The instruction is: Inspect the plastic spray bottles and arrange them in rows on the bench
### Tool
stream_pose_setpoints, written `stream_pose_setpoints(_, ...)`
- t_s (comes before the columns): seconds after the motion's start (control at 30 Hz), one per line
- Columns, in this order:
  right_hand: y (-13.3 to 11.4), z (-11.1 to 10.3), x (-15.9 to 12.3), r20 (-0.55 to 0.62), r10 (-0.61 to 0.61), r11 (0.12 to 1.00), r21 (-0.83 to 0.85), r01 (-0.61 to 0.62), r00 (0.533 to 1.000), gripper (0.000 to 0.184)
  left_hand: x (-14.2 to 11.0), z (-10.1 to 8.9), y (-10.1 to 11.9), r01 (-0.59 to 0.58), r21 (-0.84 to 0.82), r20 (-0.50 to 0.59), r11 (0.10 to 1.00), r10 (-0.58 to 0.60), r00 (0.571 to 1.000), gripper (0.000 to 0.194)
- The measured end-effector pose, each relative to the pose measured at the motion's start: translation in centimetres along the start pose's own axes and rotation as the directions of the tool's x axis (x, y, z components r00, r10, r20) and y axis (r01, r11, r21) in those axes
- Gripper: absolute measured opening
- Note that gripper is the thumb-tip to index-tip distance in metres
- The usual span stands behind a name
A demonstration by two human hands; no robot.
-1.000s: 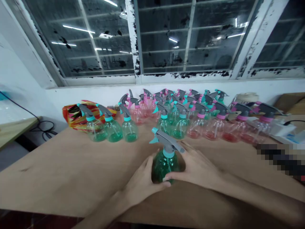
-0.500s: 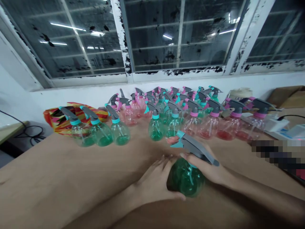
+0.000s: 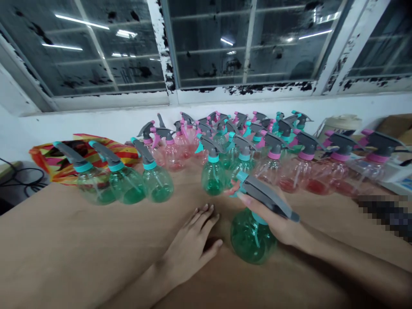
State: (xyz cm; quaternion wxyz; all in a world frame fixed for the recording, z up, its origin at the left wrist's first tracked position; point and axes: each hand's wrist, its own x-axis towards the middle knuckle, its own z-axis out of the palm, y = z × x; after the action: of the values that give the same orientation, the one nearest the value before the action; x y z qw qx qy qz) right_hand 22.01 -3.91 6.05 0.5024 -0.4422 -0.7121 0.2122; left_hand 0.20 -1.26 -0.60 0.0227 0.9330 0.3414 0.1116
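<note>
Only one bit of lettering we can make out: dark capitals (image 3: 343,130) on pale container (image 3: 345,122), far right. Kinda looks like "JAN" or "IAM" to us, can't swear which. Grey spray head (image 3: 343,140) stands right in front, seems to cut into bottom of letters, so we can't get full word.

Brown tbl (image 3: 96,240) w/ grn spray btls (image 3: 214,181), pink spray btls (image 3: 291,174), red-yellow bag (image 3: 85,149) at back L.
</note>
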Motion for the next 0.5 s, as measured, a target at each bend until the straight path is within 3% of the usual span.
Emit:
stream_pose_setpoints(0.13, 0.37, 0.08, -0.11, 0.016, 0.019, 0.991, 0.130, -0.021, 1.000, 0.016, -0.12, 0.10, 0.06, -0.024, 0.001, -0.019, 1.000, 0.024, 1.000, 0.049)
stream_pose_setpoints(0.27, 0.85, 0.07, -0.34, 0.000, 0.052, 0.990, 0.132, -0.052, 0.999, 0.020, -0.32, 0.23, -0.04, -0.029, -0.016, -0.045, 0.999, 0.028, 0.999, 0.047)
stream_pose_setpoints(0.5, 0.51, 0.03, -0.14, 0.079, 0.085, 0.984, 0.147, -0.096, 0.993, 0.023, -0.30, -0.07, 0.26, -0.014, -0.032, -0.017, 0.999, 0.014, 1.000, 0.047)
